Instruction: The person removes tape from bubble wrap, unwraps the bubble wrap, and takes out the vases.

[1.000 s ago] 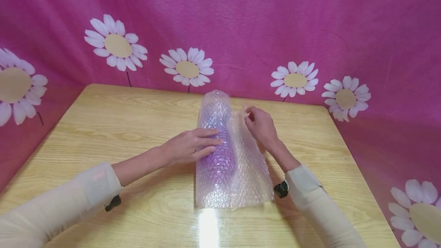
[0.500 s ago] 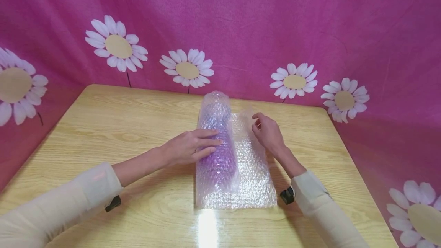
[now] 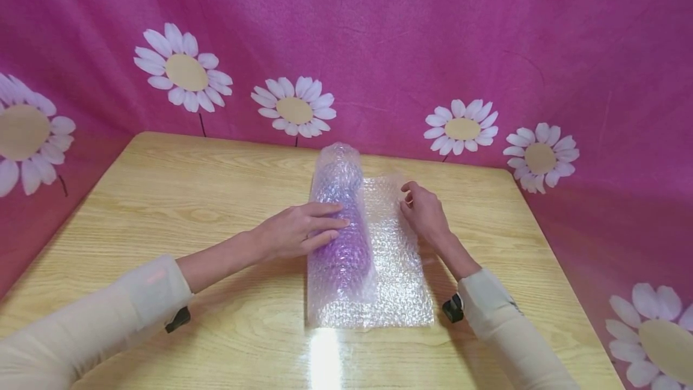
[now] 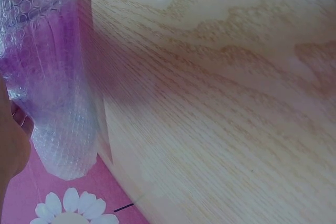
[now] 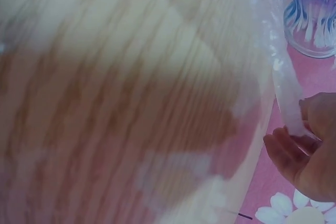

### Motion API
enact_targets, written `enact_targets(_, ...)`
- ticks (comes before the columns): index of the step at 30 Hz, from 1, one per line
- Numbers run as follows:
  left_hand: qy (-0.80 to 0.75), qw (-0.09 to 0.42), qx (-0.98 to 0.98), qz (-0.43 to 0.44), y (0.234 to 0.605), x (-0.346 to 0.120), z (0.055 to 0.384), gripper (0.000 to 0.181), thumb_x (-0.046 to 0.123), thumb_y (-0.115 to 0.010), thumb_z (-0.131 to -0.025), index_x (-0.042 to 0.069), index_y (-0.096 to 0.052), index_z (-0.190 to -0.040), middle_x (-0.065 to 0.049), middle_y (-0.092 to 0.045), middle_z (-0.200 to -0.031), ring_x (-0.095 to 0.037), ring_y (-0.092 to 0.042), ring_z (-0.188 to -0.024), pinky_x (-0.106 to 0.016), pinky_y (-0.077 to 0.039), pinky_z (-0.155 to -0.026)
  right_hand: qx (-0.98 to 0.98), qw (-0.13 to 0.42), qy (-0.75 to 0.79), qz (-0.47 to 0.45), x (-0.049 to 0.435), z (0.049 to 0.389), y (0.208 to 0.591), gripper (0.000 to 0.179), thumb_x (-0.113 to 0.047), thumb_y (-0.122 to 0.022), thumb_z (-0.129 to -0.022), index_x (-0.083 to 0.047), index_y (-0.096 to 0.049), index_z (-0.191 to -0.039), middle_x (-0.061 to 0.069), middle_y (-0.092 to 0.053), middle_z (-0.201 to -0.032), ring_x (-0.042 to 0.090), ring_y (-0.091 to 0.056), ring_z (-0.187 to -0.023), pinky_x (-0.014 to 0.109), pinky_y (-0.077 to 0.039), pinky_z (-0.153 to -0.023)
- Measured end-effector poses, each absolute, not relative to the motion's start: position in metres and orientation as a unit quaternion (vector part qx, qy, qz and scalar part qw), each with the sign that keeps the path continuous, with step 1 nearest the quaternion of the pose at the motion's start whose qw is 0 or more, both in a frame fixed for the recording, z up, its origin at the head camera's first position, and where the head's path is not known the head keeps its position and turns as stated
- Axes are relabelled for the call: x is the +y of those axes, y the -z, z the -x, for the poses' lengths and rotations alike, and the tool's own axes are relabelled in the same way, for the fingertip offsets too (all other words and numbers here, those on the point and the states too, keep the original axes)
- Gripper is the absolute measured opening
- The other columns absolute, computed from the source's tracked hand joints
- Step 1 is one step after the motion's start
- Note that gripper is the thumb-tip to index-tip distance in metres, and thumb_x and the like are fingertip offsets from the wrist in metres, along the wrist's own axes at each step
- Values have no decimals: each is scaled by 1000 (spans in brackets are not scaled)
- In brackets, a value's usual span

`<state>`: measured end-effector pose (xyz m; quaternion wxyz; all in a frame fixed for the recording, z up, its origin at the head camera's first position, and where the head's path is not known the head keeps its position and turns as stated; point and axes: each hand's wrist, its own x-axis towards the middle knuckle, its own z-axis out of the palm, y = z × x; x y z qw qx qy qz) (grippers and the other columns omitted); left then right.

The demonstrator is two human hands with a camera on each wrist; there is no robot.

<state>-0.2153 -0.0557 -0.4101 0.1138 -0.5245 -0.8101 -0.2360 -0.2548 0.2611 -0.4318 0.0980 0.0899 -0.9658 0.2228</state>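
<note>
Near the middle of the wooden table [image 3: 189, 197], as I watch remotely, bubble wrap [image 3: 400, 269] lies partly rolled, its length running away from the person. Within the roll is a purple-to-blue vessel [image 5: 312, 19], glass by the look of it, with its fluted foot toward the far side. The left hand [image 3: 300, 230] rests on the roll, fingers extended and slightly apart, gripping nothing. The right hand [image 3: 426, 215] is narrow: in the right wrist view its thumb and fingers appear to pinch the wrap near its far right corner.

What I see changing is on that side. Over the last second the right hand has drawn outward, and the loose flap, lifted before, now lies flatter on the table, while the left hand stays put. I take that to mean the sheet is being spread rather than wound tighter. The vessel remains covered, so I judge the work only partway along.
</note>
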Motion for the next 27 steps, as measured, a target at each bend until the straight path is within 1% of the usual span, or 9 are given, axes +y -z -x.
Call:
enact_targets(2, 237, 112, -811, 524, 410, -56, 215, 32, 22, -62, -99, 12, -70, -128, -14, -57, -140, -29, -51, -132, -43, -41, -109, -968, 93, -215, -84, 262, 254, 433, 27, -4, -62, -91, 2, -60, -118, 18, -68, -95, 32, -68, -88, 48, -56, -77)
enact_targets(10, 236, 113, -810, 525, 410, -56, 215, 32, 22, -63, -98, 12, -70, -128, -14, -58, -139, -28, -51, -131, -43, -41, -109, -980, 76, -174, -59, 264, 253, 436, 28, -13, -65, -93, -5, -61, -119, 12, -70, -98, 30, -67, -82, 49, -55, -64)
enact_targets(19, 240, 113, -808, 526, 410, -56, 215, 32, 22, -63, -98, 12, -70, -128, -13, -58, -139, -27, -51, -132, -43, -41, -109, -983, 53, -174, -37, 265, 253, 441, 28, -17, -62, -95, -7, -61, -121, 11, -70, -100, 28, -65, -84, 48, -55, -65)
enact_targets(27, 238, 112, -809, 525, 410, -56, 216, 33, 23, -62, -99, 12, -69, -129, -14, -57, -140, -28, -50, -132, -43, -40, -109, -984, 50, -170, -33, 266, 254, 444, 30, -17, -60, -94, -6, -61, -122, 10, -69, -99, 27, -64, -83, 47, -54, -63)
